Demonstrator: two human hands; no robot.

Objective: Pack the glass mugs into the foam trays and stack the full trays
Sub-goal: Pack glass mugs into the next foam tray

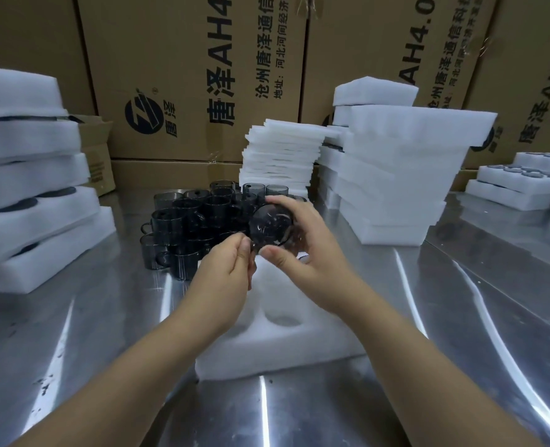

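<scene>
Both hands hold one smoky glass mug [270, 229] in the air between them. The right hand [312, 253] wraps its body from the right, fingers curled over the top and thumb under the lower edge. The left hand [225, 272] pinches the mug's lower left edge with thumb and fingertips. That is probably where the handle sits, but the fingers hide it.

The mug lies tipped on its side, with one round end facing the camera. Its long axis therefore runs roughly from the person outward, not upright. Whether that end is the mouth or the base cannot be told.

The foam tray [280, 350] rests on the counter [428, 317] directly beneath the hands and reaches back toward the person. One open round pocket [283, 321] shows just below the right wrist. The pockets open upward, so the mug will likely need turning upright and then lowering a short way down and toward the person. The right hand carries most of the mug and is nearer that pocket.

The loose mugs [196, 217] stand clustered just beyond and to the left of the hands. Filled trays [25, 188] are stacked well off to the left.
</scene>
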